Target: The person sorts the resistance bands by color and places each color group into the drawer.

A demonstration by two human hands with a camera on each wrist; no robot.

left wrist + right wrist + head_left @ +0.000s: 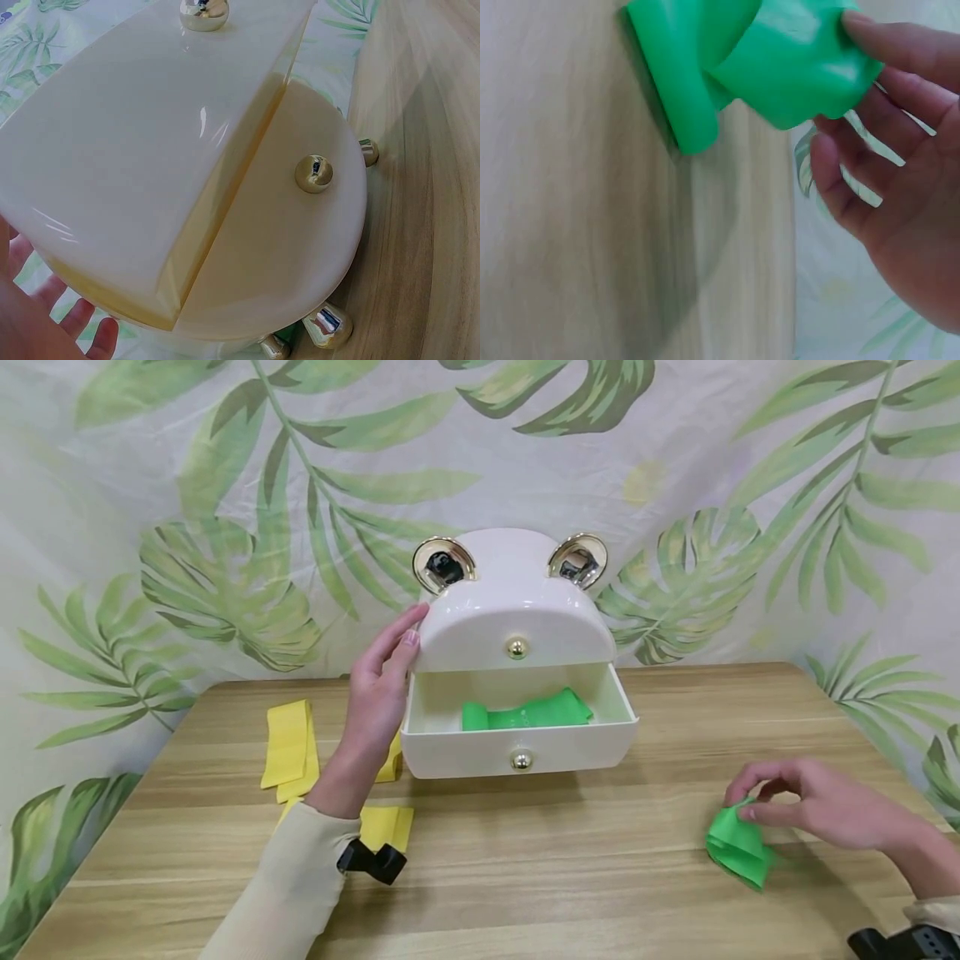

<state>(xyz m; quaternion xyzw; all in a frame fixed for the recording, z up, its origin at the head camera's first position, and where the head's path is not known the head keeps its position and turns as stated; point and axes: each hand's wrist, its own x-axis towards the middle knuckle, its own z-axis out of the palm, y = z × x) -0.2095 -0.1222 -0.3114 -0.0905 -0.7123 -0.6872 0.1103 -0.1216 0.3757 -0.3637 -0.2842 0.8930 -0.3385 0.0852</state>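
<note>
A white frog-shaped drawer box (517, 560) with gold-rimmed eyes stands at the back of the wooden table. Its middle drawer (457, 753) is pulled out and holds a rolled green strip (528, 712). My left hand (380, 689) rests against the box's left side, fingers extended; the left wrist view shows its fingers (76, 318) spread along the box's edge. Over the table at the right, my right hand (817, 802) pinches a folded green strip (738, 843) between thumb and fingers. In the right wrist view, part of this strip (676, 82) hangs close over the wood.
Several folded yellow strips (287, 747) lie on the table to the left, some partly behind my left forearm. A lower drawer (277, 217) with a gold knob is shut, above gold feet (328, 325). A leaf-patterned cloth (525, 468) hangs behind the table.
</note>
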